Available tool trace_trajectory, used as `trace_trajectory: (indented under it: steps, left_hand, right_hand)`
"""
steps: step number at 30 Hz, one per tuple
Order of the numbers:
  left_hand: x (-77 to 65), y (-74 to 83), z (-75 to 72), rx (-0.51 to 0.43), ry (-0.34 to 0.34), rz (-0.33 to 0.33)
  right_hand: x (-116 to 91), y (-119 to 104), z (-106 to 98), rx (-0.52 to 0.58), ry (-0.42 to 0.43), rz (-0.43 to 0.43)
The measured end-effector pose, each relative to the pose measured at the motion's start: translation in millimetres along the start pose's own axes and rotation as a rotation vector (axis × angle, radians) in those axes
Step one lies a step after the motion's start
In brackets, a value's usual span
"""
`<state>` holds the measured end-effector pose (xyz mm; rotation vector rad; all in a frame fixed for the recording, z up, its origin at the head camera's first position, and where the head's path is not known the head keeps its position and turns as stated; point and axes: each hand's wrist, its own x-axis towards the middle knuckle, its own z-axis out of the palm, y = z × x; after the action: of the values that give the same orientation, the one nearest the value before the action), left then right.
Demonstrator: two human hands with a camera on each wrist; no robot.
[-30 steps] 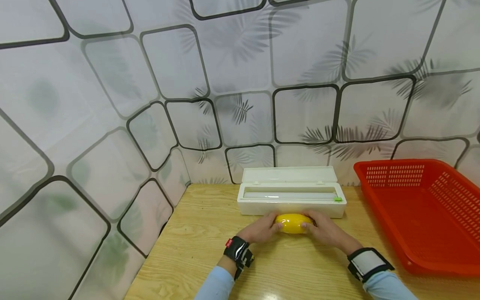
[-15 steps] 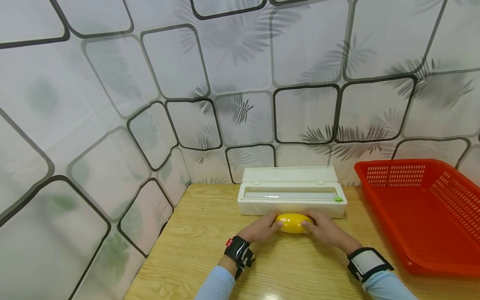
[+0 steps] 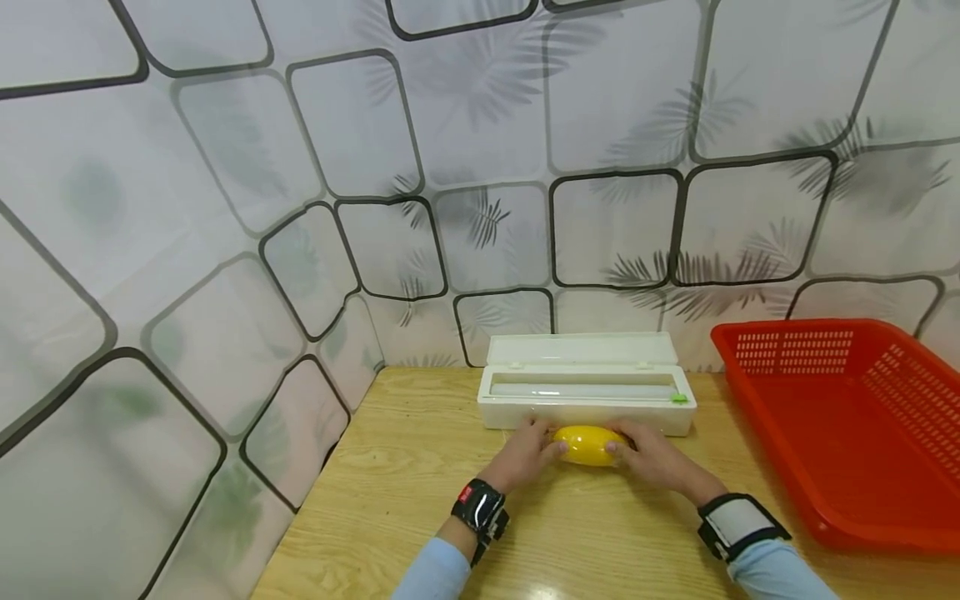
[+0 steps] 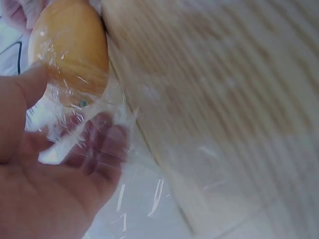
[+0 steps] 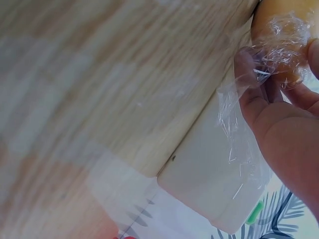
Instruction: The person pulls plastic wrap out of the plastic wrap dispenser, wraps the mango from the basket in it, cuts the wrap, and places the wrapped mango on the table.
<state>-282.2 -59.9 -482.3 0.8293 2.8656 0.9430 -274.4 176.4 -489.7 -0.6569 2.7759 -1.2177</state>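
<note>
A yellow oval fruit (image 3: 587,446) with a small green spot at one end lies between both hands, wrapped in crinkled cling film (image 5: 286,42). My left hand (image 3: 521,454) has its thumb on the film at the fruit's left end. In the left wrist view, its relaxed fingers (image 4: 107,142) show through loose film, apart from the fruit. My right hand (image 3: 656,457) holds the right end, thumb on the near side and fingers round the back. Just behind stands a white cling film dispenser (image 3: 585,414), lid raised, with a roll inside and a green slider (image 3: 678,398).
A red plastic basket (image 3: 772,467) stands to the right on the wooden table (image 3: 420,433). Patterned sheeting (image 3: 480,150) hangs behind and along the left side. In the wrist views, clear film stretches from the fruit across the dispenser's front.
The fingers of my left hand have lifted and shifted forward toward the dispenser, while its thumb stays at the fruit. My right hand and the fruit keep nearly the same place.
</note>
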Motion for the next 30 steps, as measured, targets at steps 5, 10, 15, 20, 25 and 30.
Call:
trace_trajectory:
  steps: [5,10,15,20,25,30]
  left_hand:
    - [2.8,4.1,2.7,0.109,0.106,0.102]
    - [3.2,5.1,7.1,0.345,0.152,0.255]
    - [2.8,2.4,9.5,0.421,0.125,0.232]
    - [4.2,1.4,11.9,0.493,0.082,0.179]
    - [5.5,3.6,10.9,0.509,0.089,0.18]
    - [5.2,4.9,10.7,0.519,0.068,0.185]
  right_hand:
    - [1,0,-2,0.014,-0.013,0.02]
    - [1,2,-2,0.01,0.0,0.007]
    - [-1,2,1,-0.002,0.01,-0.023]
    - [-3,-1,3,-0.059,0.029,-0.042]
    - [-7,-4,1,-0.098,0.05,-0.04]
    - [-12,-8,-2,-0.095,0.025,-0.023]
